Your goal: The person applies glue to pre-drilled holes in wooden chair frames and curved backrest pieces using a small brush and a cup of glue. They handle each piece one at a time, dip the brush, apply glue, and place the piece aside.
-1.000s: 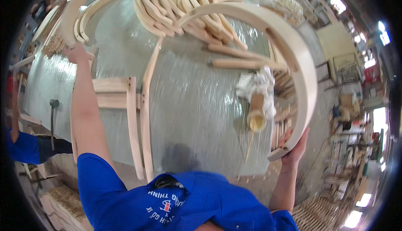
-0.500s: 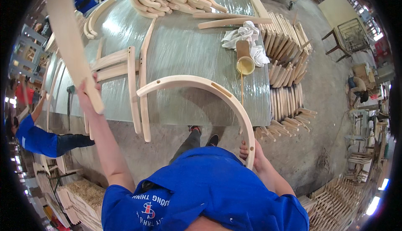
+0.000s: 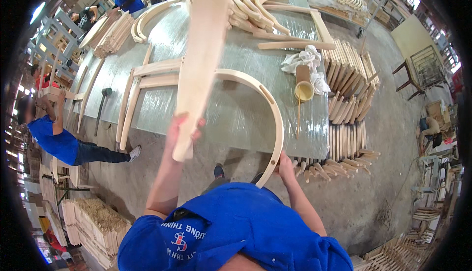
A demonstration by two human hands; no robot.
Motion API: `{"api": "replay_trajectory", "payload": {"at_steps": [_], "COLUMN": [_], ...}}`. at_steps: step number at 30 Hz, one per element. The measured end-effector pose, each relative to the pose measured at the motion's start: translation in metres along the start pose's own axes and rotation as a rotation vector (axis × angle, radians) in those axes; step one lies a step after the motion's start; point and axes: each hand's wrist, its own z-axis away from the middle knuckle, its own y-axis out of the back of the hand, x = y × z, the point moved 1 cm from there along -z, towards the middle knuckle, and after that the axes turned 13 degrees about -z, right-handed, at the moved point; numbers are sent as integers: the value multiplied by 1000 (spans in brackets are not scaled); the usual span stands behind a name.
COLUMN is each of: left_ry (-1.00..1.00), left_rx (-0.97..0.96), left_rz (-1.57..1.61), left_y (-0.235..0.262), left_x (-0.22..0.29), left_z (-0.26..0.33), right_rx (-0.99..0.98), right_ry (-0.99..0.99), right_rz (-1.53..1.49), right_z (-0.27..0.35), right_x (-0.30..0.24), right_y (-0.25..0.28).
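Observation:
My left hand (image 3: 186, 128) grips the lower end of a long flat wooden board (image 3: 202, 50), held upright above the table and slightly blurred at its edge. My right hand (image 3: 286, 168) is closed around the near end of a curved wooden rail (image 3: 276, 118), which has a slot and round holes in it. The rail's far end passes behind the board. Beyond my right hand stands a cup of yellowish liquid (image 3: 305, 91) with a thin stick (image 3: 298, 118) in it. Joined wooden legs and crosspieces (image 3: 157, 68) lie left of the board.
A plastic-covered table (image 3: 236, 128) spans the front. Curved rails (image 3: 246, 5) are piled at its far side. White rags (image 3: 302, 60) lie by the cup. Stacked wooden legs (image 3: 346, 99) stand to the right. A mallet (image 3: 102, 105) and a co-worker (image 3: 56, 138) are at left.
My left hand has brought the board rightward, so it now overlaps the curved rail. The rail and my right hand have shifted slightly left. The whole view has also turned.

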Motion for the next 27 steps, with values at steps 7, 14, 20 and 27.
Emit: {"api": "replay_trajectory", "payload": {"at_steps": [7,14,20,27], "left_ry": [474,-252,-41,14], "left_rx": [-398,-363,701,643], "left_rz": [532,-1256,-2122,-1991], "left_y": [-29,33,121,142], "left_x": [-71,-93,-58,-48], "left_z": [4,-40,-67,-86], "right_rx": [-241,-232,-98,59], "right_ry": [575,667,596,520], "right_rz": [-228,-447,-220,79], "right_z": [50,13,7,-5], "right_x": [-125,-168,-184,-139], "right_y": [-102,-158,-71,-24]}}
